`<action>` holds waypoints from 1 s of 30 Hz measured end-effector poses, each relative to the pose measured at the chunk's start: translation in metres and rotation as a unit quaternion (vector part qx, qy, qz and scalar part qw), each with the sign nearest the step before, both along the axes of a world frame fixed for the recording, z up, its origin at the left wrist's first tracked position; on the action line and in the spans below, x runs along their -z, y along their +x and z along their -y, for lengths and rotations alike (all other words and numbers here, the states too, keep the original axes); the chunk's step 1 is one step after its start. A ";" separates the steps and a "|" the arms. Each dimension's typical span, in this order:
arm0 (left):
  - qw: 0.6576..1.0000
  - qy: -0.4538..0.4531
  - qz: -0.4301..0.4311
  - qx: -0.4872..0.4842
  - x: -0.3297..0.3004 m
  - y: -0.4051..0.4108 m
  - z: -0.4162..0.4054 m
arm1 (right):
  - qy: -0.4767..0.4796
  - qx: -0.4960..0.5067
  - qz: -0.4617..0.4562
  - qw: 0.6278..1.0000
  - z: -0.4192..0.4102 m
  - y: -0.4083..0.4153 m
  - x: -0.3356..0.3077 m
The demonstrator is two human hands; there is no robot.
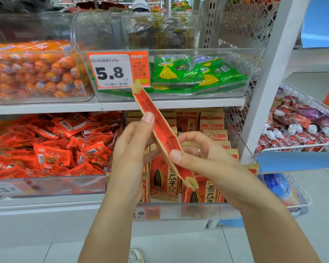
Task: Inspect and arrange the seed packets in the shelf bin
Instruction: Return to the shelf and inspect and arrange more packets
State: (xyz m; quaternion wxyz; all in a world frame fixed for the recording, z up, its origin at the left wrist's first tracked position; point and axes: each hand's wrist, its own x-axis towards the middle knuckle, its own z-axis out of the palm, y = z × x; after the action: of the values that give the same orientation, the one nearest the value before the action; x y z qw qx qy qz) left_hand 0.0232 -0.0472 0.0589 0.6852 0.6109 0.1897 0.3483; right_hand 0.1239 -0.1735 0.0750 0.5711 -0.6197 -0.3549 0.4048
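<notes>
Start at the left: the bin of red snack sachets sits beside your work area; leave it alone.

Your left hand supports the held seed packet with fingers nearly straight, thumb tip pressed on its red side gusset and the other fingers behind it. The packet is edge-on to you, tilted, its upper end crossing in front of the price label on the shelf above.

Your right hand pinches the lower part of the packet, thumb on the near face, fingers curled behind.

Procedure for the inspection step:
1. Hold the packet by its edges only; avoid creasing the paper faces.
2. Rotate it so each face and both end seals come into view; check for tears or open seams.
3. Keep it above the clear seed bin, where the remaining sunflower seed packets stand upright, faces forward.
4. When satisfied, judge which row has a gap, and return the packet upright, printed face outward, aligned with its neighbours.

The green packets in the upper bin belong elsewhere.
</notes>
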 end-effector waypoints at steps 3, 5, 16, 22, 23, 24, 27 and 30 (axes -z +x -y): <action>1.000 0.024 0.001 0.018 0.000 -0.004 0.003 | 0.020 0.024 -0.019 0.999 0.000 0.002 0.000; 0.998 0.045 -0.010 0.045 -0.004 -0.006 0.007 | 0.056 0.066 -0.047 0.995 -0.001 0.002 0.002; 0.972 0.211 -0.063 0.078 -0.013 -0.007 0.024 | 0.170 0.252 -0.024 0.952 -0.005 0.004 0.006; 0.958 0.274 -0.076 0.032 -0.012 -0.006 0.025 | 0.181 0.244 -0.054 0.951 -0.004 0.008 0.008; 0.958 0.276 -0.074 0.029 -0.012 -0.006 0.024 | 0.181 0.239 -0.064 0.952 -0.004 0.009 0.008; 0.957 0.279 -0.072 0.026 -0.011 -0.006 0.023 | 0.180 0.237 -0.070 0.952 -0.003 0.009 0.008; 0.959 0.274 -0.063 0.027 -0.008 -0.006 0.021 | 0.178 0.230 -0.081 0.953 -0.003 0.009 0.008; 0.964 0.258 -0.058 0.031 -0.009 -0.007 0.021 | 0.175 0.223 -0.085 0.955 -0.003 0.009 0.009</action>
State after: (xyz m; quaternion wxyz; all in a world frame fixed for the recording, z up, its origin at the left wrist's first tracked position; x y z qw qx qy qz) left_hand 0.0159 -0.0683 0.0679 0.5029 0.7917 0.1140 0.3276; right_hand 0.1326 -0.1705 0.0665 0.7748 -0.5363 -0.2227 0.2497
